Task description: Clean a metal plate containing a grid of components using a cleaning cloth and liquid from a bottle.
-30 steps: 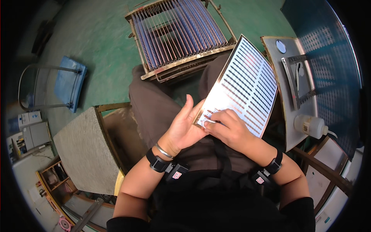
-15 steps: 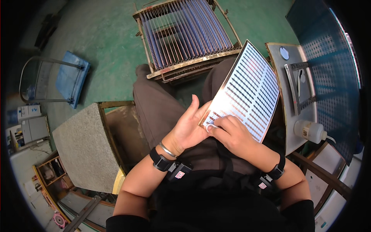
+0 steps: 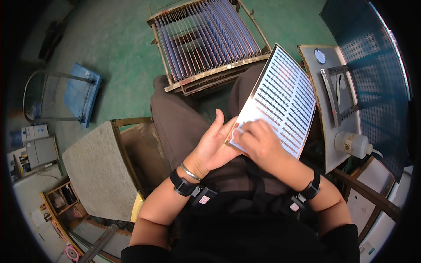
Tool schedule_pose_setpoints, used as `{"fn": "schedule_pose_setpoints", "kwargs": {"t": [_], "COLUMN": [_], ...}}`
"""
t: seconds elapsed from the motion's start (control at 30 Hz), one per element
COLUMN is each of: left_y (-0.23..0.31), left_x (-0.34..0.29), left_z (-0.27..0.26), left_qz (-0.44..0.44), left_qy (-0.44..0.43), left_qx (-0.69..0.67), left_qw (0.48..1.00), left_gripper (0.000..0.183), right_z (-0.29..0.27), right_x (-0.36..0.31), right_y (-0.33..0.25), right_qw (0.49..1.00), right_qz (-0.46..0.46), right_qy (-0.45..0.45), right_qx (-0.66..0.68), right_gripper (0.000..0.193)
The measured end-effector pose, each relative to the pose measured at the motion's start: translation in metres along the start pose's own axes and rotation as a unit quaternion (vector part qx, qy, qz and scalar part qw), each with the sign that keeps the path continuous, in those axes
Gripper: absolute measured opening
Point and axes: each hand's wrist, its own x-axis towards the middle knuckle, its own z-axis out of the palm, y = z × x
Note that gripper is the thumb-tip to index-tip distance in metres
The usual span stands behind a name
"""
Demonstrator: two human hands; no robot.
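Note:
A thin flat panel (image 3: 287, 94), patterned with rows of small dark rectangles on a shiny whitish face, leans over my right thigh. My left hand (image 3: 215, 147) supports its lower left corner from beneath, palm up. Its thumb sticks out free of the panel, and the fingers are hidden behind it. My right hand (image 3: 258, 139) is closed, with curled fingers pressed on the panel's face near that same corner. At its fingertips shows a small white piece (image 3: 236, 132), which is blurred; its kind I cannot make out.
Ahead stands a metal rack (image 3: 210, 39) with several upright panels. To the right, a board (image 3: 326, 149) carries a squeeze bottle (image 3: 353, 144) and a dark metal frame (image 3: 331, 98). A grey slab-topped stand (image 3: 94, 168) is at my left, with a blue trolley (image 3: 81, 92) beyond.
My right hand has shifted slightly up over the panel's lower corner, taking the white piece along. My left hand holds its place. The whole view has shifted slightly.

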Motion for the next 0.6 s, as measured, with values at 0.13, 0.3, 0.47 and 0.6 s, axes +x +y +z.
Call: {"fn": "schedule_pose_setpoints", "kwargs": {"t": [0.13,0.3,0.47,0.6], "left_y": [-0.002,0.002,-0.003,-0.003], "left_x": [0.000,0.002,0.001,0.002], "left_z": [0.000,-0.007,-0.003,-0.004], "left_qz": [-0.004,-0.006,0.003,0.005], "left_qy": [0.051,-0.015,0.038,0.017], "left_qx": [0.020,-0.022,0.011,0.006], "left_qw": [0.998,1.000,0.999,1.000], "left_gripper": [0.076,0.075,0.077,0.075], "right_z": [0.005,0.010,-0.002,0.001], "right_x": [-0.011,-0.013,-0.001,-0.004], "right_y": [-0.003,-0.008,0.011,0.016], "right_qw": [0.999,1.000,0.998,0.997], "right_qz": [-0.044,0.006,0.035,0.039], "right_qy": [0.007,0.020,0.040,0.066], "right_qx": [0.010,0.001,-0.016,0.029], "right_gripper": [0.017,0.019,0.016,0.018]}}
